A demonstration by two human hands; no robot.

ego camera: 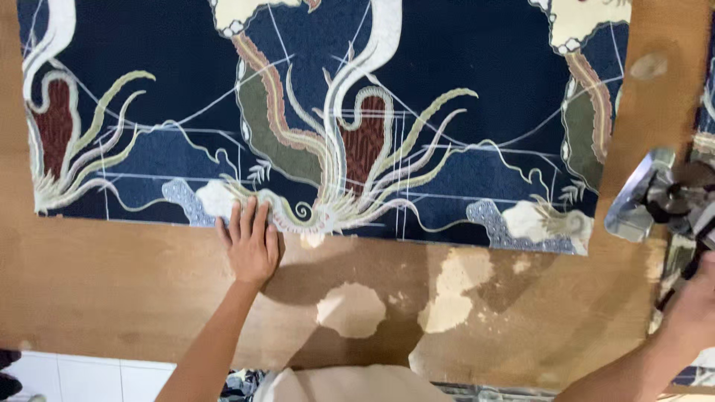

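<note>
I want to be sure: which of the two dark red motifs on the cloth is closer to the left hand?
The central dark red motif, above and right of the left hand; the other one sits at the cloth's far left edge.

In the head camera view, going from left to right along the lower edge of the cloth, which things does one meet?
Left hand flat on the cloth edge → pale worn patch on the wooden table → metal cutting tool → right hand.
</note>
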